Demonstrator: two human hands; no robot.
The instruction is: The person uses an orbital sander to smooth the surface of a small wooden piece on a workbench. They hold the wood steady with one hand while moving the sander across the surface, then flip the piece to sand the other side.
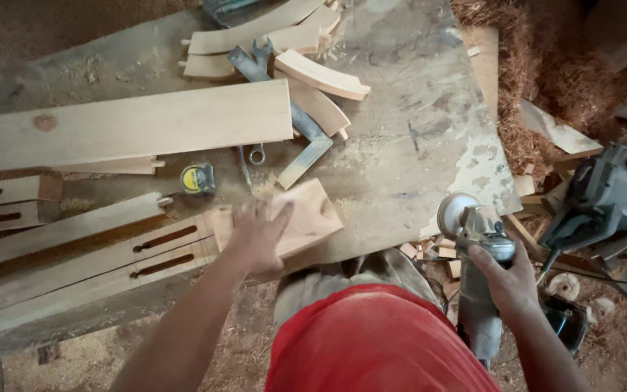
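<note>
My left hand lies flat on a pale shaped wooden block at the near edge of the dusty workbench. The block butts against long mortised rails that run off to the left. My right hand grips the body of a grey angle grinder. Its sanding disc hangs just off the bench's right front corner, apart from the block. I wear a red shirt, seen at the bottom.
A wide plank, curved wooden pieces, spanners, a metal square and a yellow tape measure lie on the bench. A grey power saw and wood shavings sit at the right. Offcuts litter the floor.
</note>
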